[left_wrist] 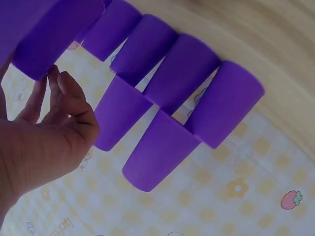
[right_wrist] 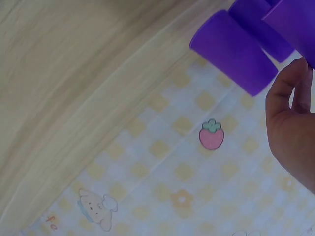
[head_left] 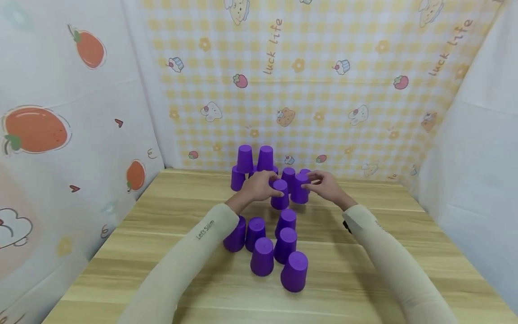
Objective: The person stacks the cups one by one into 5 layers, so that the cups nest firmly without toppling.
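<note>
My left hand (head_left: 261, 185) pinches an upside-down purple cup (head_left: 279, 198) between thumb and fingers. In the left wrist view, that hand (left_wrist: 54, 135) is below a large cup at the upper left corner. My right hand (head_left: 327, 186) grips a second upside-down purple cup (head_left: 300, 191) by its side, close to the first. Behind both hands stands a row of upside-down cups, including one at its left end (head_left: 237, 178). Two cups, a left one (head_left: 244, 158) and a right one (head_left: 265, 157), sit on top of the row's left part. My left hand hides some of the row.
Nearer me, several upside-down purple cups stand on the wooden table (head_left: 348, 279), the closest being a cup (head_left: 294, 272) at front. My left sleeve (head_left: 194, 256) partly covers one cup (head_left: 234, 236). A patterned cloth (head_left: 299, 90) hangs behind the table.
</note>
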`<act>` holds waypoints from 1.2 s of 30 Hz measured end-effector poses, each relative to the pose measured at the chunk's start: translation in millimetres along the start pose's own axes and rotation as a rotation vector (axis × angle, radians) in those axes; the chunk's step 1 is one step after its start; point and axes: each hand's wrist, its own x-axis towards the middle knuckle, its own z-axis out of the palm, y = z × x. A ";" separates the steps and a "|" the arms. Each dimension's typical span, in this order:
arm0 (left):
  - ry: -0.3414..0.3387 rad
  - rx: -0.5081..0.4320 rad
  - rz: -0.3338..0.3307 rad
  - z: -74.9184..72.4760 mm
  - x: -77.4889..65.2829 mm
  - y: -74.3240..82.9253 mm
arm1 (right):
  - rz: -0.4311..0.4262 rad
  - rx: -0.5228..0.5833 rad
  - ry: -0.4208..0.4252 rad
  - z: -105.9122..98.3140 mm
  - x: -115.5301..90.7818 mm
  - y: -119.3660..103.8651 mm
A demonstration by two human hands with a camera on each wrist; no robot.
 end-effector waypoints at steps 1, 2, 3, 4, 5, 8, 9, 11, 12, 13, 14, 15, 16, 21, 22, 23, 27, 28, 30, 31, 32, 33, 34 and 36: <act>0.019 -0.008 0.009 -2.0 3.0 2.0 | 0.004 0.005 0.010 -3.6 -0.3 0.1; 0.038 -0.014 0.015 -3.8 6.2 3.9 | 0.013 0.014 0.020 -7.2 -0.6 0.0; 0.054 -0.026 0.013 -5.7 9.1 6.1 | 0.012 0.016 0.024 -10.4 -0.7 0.0; 0.071 -0.033 0.006 -7.5 12.2 8.2 | 0.014 0.025 0.029 -13.2 -0.7 -0.2; 0.085 -0.043 -0.009 -9.4 15.1 10.5 | 0.016 0.032 0.032 -15.7 -0.6 -0.9; 0.118 -0.045 -0.077 -15.6 22.9 16.9 | 0.012 0.046 0.045 -21.6 1.1 -3.6; 0.126 -0.040 -0.096 -17.6 25.5 18.7 | 0.009 0.047 0.052 -22.9 2.1 -5.0; 0.138 -0.036 -0.123 -21.1 30.7 21.5 | 0.005 0.050 0.069 -25.7 4.0 -8.3; 0.144 -0.035 -0.132 -22.5 33.2 22.4 | 0.003 0.050 0.076 -27.0 4.8 -10.0; 0.150 -0.034 -0.141 -23.5 35.7 23.1 | 0.004 0.049 0.082 -28.3 5.5 -11.8; 0.158 -0.033 -0.149 -23.8 38.1 23.4 | 0.006 0.051 0.088 -29.4 6.0 -13.5; 0.169 -0.027 -0.155 -23.8 40.5 23.5 | 0.010 0.053 0.091 -30.5 6.1 -15.1; 0.184 -0.020 -0.157 -23.4 43.0 23.4 | 0.012 0.054 0.095 -31.4 6.0 -16.9; 0.296 0.060 -0.131 -17.0 54.1 23.6 | 0.024 0.066 0.118 -33.5 3.8 -31.9; 0.315 0.071 -0.125 -15.8 56.1 24.3 | 0.024 0.068 0.128 -33.4 5.0 -32.6; 0.330 0.076 -0.123 -14.8 57.8 25.2 | 0.024 0.069 0.136 -33.4 6.5 -32.8; 0.362 0.092 -0.122 -12.6 63.8 28.6 | 0.020 0.071 0.158 -32.1 15.7 -24.2; 0.367 0.105 -0.123 -12.2 65.1 29.0 | 0.026 0.074 0.156 -31.6 16.8 -24.1; 0.376 0.132 -0.128 -11.1 67.1 29.1 | 0.033 0.077 0.154 -30.2 19.2 -22.8; 0.379 0.146 -0.131 -10.3 69.1 29.3 | 0.037 0.079 0.159 -30.1 20.6 -22.3; 0.383 0.160 -0.135 -9.5 70.8 29.3 | 0.037 0.075 0.163 -30.4 21.6 -21.7; 0.384 0.173 -0.140 -8.5 72.6 29.2 | 0.038 0.077 0.170 -30.7 22.7 -21.1; 0.385 0.178 -0.145 -7.6 74.2 29.1 | 0.037 0.075 0.177 -31.2 23.7 -20.4; 0.387 0.184 -0.146 -5.9 78.1 29.0 | 0.026 0.070 0.192 -32.7 25.3 -19.0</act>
